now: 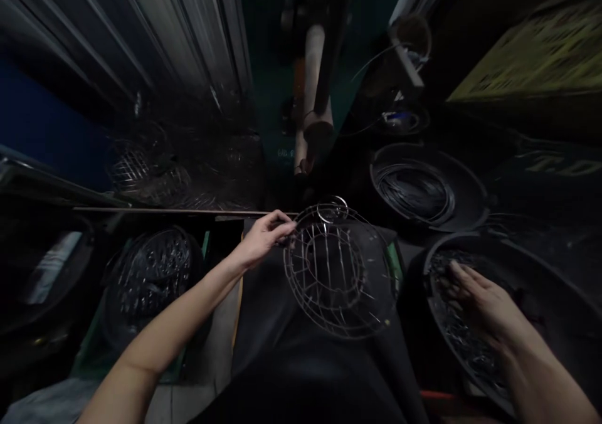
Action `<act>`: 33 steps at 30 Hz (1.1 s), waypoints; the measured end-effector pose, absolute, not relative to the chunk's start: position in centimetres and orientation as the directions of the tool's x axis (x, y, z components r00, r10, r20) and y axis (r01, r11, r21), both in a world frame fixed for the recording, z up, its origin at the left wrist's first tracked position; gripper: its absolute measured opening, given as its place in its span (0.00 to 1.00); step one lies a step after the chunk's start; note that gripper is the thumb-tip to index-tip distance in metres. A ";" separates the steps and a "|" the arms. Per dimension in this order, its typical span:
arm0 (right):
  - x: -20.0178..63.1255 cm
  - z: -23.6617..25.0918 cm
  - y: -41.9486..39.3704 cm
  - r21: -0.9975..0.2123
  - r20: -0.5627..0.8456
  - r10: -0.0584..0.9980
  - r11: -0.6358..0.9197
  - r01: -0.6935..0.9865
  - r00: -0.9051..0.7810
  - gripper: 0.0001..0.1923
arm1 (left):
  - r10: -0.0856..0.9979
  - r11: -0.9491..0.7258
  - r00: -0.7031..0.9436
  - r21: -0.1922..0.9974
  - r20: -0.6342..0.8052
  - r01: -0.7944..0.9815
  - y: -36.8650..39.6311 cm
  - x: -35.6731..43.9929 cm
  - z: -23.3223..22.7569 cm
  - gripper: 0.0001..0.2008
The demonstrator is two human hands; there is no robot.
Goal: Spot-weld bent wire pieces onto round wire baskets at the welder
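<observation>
We judge the round wire-mesh basket frame (336,270) light, springy; our left hand (263,236) pinches its rim; our right hand (480,298) spreads loose fingers in the dark tub of small metal pieces (540,267).

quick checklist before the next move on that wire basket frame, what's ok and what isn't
1. Left hand grips the wire basket frame at its rim: ok.
2. Frame rests steady on the dark work surface: ok.
3. Right hand is down in the black tub of small metal pieces: ok.
4. Right fingers hold a piece: cannot tell, too dark.
5. Small ring at the frame's far edge is attached: cannot tell.
6. Wire coil lies apart from both hands: ok.
</observation>
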State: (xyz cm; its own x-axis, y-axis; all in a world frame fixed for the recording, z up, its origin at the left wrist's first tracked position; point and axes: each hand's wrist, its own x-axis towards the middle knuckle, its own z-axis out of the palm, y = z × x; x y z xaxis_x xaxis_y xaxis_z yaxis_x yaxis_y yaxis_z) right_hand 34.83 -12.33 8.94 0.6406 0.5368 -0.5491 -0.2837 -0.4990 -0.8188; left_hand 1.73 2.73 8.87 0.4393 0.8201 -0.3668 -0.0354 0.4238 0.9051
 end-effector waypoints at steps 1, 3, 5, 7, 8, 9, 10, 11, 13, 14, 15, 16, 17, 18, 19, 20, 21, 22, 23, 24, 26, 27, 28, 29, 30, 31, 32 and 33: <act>34.9 8.4 -12.9 -0.806 -0.568 0.503 -0.499 -0.318 0.652 0.20 | 0.859 0.383 0.374 0.924 -0.350 -0.015 2.0 0.7 8.9 0.14; 34.8 7.4 -13.7 -0.760 -0.632 0.449 -0.517 -0.393 0.632 0.18 | 0.923 0.318 0.221 0.948 -0.314 0.018 0.8 -1.9 9.3 0.13; 34.2 6.3 -13.7 -0.742 -0.652 0.462 -0.552 -0.380 0.601 0.17 | 0.956 0.284 0.080 0.959 -0.284 0.009 -0.1 -4.6 9.9 0.13; 33.1 5.5 -12.9 -0.730 -0.665 0.502 -0.592 -0.340 0.553 0.18 | 0.968 0.249 -0.035 0.968 -0.250 -0.033 -0.8 -6.8 10.6 0.14; 32.5 5.3 -12.3 -0.729 -0.667 0.527 -0.609 -0.313 0.527 0.19 | 0.970 0.222 -0.085 0.973 -0.226 -0.054 -1.1 -7.6 11.0 0.14; 31.7 5.1 -11.6 -0.726 -0.671 0.554 -0.628 -0.281 0.493 0.21 | 0.970 0.196 -0.128 0.978 -0.204 -0.072 -1.4 -8.1 11.4 0.14; 31.0 5.0 -10.8 -0.727 -0.669 0.587 -0.645 -0.236 0.455 0.22 | 0.968 0.177 -0.163 0.980 -0.189 -0.086 -1.6 -8.5 11.9 0.15; 30.3 5.0 -10.0 -0.736 -0.657 0.625 -0.652 -0.181 0.421 0.23 | 0.965 0.166 -0.191 0.982 -0.181 -0.095 -1.7 -8.7 12.3 0.15; 29.0 5.2 -8.5 -0.780 -0.597 0.716 -0.623 -0.055 0.363 0.25 | 0.957 0.158 -0.229 0.981 -0.180 -0.112 -1.7 -8.8 13.1 0.16; 28.5 5.4 -7.8 -0.808 -0.552 0.760 -0.589 0.004 0.342 0.25 | 0.953 0.158 -0.241 0.980 -0.183 -0.120 -1.7 -8.7 13.4 0.16; 28.1 5.6 -7.1 -0.837 -0.501 0.801 -0.545 0.053 0.326 0.25 | 0.951 0.153 -0.252 0.980 -0.181 -0.128 -1.6 -8.6 13.7 0.17; 27.8 5.8 -6.5 -0.863 -0.449 0.836 -0.497 0.092 0.314 0.25 | 0.949 0.143 -0.261 0.980 -0.174 -0.136 -1.6 -8.6 13.8 0.17; 27.6 5.9 -5.8 -0.883 -0.403 0.865 -0.454 0.123 0.300 0.25 | 0.949 0.134 -0.265 0.980 -0.169 -0.145 -1.5 -8.5 14.0 0.17; 27.4 6.0 -5.1 -0.900 -0.358 0.888 -0.411 0.148 0.288 0.24 | 0.950 0.127 -0.265 0.980 -0.165 -0.154 -1.4 -8.4 14.1 0.18; 27.3 6.0 -4.4 -0.914 -0.315 0.908 -0.369 0.170 0.277 0.23 | 0.952 0.124 -0.260 0.979 -0.164 -0.162 -1.4 -8.3 14.1 0.18; 27.3 6.0 -3.7 -0.926 -0.276 0.922 -0.330 0.184 0.271 0.22 | 0.953 0.124 -0.254 0.978 -0.164 -0.168 -1.3 -8.3 14.1 0.17; 27.2 5.8 -3.0 -0.936 -0.239 0.934 -0.295 0.192 0.265 0.21 | 0.956 0.122 -0.246 0.978 -0.162 -0.169 -1.3 -8.2 14.2 0.17; 27.0 5.6 -2.3 -0.945 -0.205 0.943 -0.260 0.197 0.261 0.21 | 0.958 0.121 -0.239 0.978 -0.159 -0.168 -1.3 -8.2 14.2 0.17; 26.8 5.4 -1.7 -0.954 -0.172 0.952 -0.225 0.197 0.255 0.20 | 0.960 0.117 -0.234 0.979 -0.154 -0.166 -1.3 -8.1 14.3 0.16; 26.5 5.1 -1.2 -0.962 -0.141 0.960 -0.191 0.193 0.242 0.20 | 0.961 0.112 -0.231 0.980 -0.149 -0.166 -1.4 -8.1 14.3 0.16; 25.5 4.7 -0.5 -0.979 -0.079 0.976 -0.114 0.167 0.204 0.20 | 0.962 0.104 -0.232 0.980 -0.143 -0.171 -1.5 -8.0 14.4 0.15; 24.9 4.6 -0.3 -0.986 -0.049 0.980 -0.078 0.147 0.191 0.20 | 0.962 0.107 -0.231 0.979 -0.146 -0.175 -1.6 -7.9 14.5 0.15; 24.3 4.6 -0.1 -0.991 -0.023 0.982 -0.047 0.125 0.189 0.20 | 0.962 0.108 -0.230 0.978 -0.148 -0.179 -1.6 -7.9 14.5 0.15; 23.7 4.6 0.0 -0.994 -0.002 0.981 -0.023 0.106 0.196 0.20 | 0.963 0.107 -0.228 0.978 -0.147 -0.180 -1.7 -7.8 14.6 0.15; 23.2 4.7 0.1 -0.996 0.015 0.977 -0.005 0.091 0.213 0.20 | 0.963 0.109 -0.223 0.978 -0.148 -0.178 -1.8 -7.8 14.7 0.15; 22.7 4.8 0.1 -0.997 0.026 0.971 0.007 0.081 0.236 0.19 | 0.964 0.114 -0.219 0.978 -0.152 -0.175 -1.8 -7.7 14.8 0.15; 22.3 5.0 0.2 -0.997 0.033 0.966 0.014 0.076 0.258 0.18 | 0.964 0.119 -0.217 0.978 -0.156 -0.173 -1.9 -7.7 14.9 0.16; 22.0 5.0 0.3 -0.997 0.039 0.960 0.020 0.073 0.277 0.17 | 0.963 0.121 -0.220 0.978 -0.158 -0.171 -2.0 -7.7 15.0 0.16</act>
